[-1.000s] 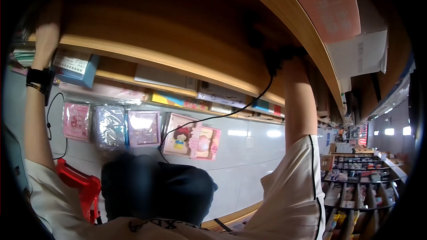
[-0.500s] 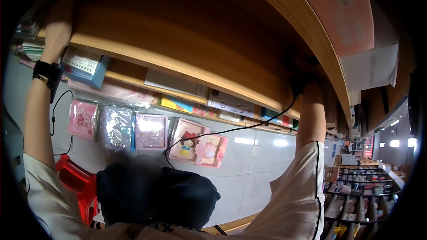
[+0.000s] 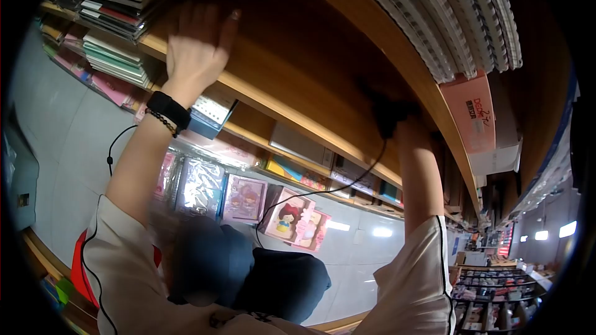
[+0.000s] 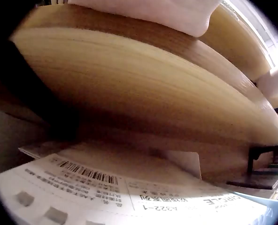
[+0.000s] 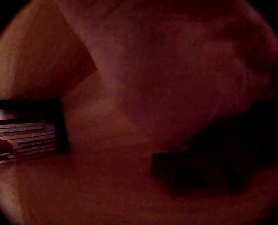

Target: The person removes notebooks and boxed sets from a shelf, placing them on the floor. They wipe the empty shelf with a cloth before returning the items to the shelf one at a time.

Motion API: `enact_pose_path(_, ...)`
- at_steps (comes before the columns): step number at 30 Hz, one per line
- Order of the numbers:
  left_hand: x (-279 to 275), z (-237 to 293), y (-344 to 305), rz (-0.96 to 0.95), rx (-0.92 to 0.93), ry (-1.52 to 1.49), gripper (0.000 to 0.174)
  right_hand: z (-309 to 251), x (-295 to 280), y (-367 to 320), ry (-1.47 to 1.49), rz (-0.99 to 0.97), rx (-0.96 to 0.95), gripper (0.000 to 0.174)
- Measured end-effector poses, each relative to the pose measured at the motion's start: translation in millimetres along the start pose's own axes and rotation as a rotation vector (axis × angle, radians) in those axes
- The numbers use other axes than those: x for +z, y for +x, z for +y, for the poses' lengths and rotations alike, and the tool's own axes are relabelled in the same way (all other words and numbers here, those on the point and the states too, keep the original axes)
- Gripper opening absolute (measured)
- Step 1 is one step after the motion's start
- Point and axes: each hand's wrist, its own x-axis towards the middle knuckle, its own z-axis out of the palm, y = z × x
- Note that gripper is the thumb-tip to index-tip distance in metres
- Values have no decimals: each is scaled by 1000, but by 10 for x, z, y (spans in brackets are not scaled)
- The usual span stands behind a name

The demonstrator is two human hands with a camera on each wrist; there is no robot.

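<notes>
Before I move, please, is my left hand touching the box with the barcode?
Apart: the left wrist view shows the wooden shelf edge between your left hand above and the box below.

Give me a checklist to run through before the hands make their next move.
1. Left hand free of objects: ok, fingers extended, nothing visible in them.
2. Left hand apart from the stacked notebooks: ok, a gap shows in the head view.
3. Right hand grip: cannot tell, its fingers are lost in shadow.
4. Cable out of the way: not ok, it crosses in front of the doll box in the head view.
5. Lighting inside the shelf by the right hand: not ok, very dark.
</notes>
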Motion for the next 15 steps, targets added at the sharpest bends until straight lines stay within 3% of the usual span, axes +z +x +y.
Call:
enact_pose_path(4, 76, -69, -34, 55, 34, 25, 24, -918, 239, 394, 364, -225, -23, 53)
enact_pose_path(7, 89, -100, -80, 157, 117, 128, 27, -1481, 545, 531, 599, -363, 77, 53)
enact_pose_path(8, 212, -159, -96, 142, 35, 28, 35, -1565, 731, 590, 602, -350, 84, 53)
enact_pose_path(9, 180, -182, -135, 99, 117, 248, 45, -1692, 1086, 726, 247, -199, -102, 54)
enact_pose_path(10, 242, -258, -166, 101, 154, 278, 50, -1738, 1270, 771, -117, -53, -267, 54)
enact_pose_path(11, 216, -272, -166, 109, 172, 289, 57, -1731, 1199, 678, -129, -82, -272, 59)
enact_pose_path(12, 326, -414, -251, -128, 160, 320, 61, -1642, 1097, 590, -59, -162, -206, 60)
enact_pose_path(13, 485, -552, -259, -1, 209, 305, 64, -1510, 1008, 495, 13, -236, -139, 62)
enact_pose_path(14, 558, -667, -317, -100, 202, 331, 68, -1228, 1084, 401, -159, -1, -211, 53)
enact_pose_path(15, 507, -631, -307, -141, 140, 334, 67, -1026, 824, 294, -199, -161, -35, 48)
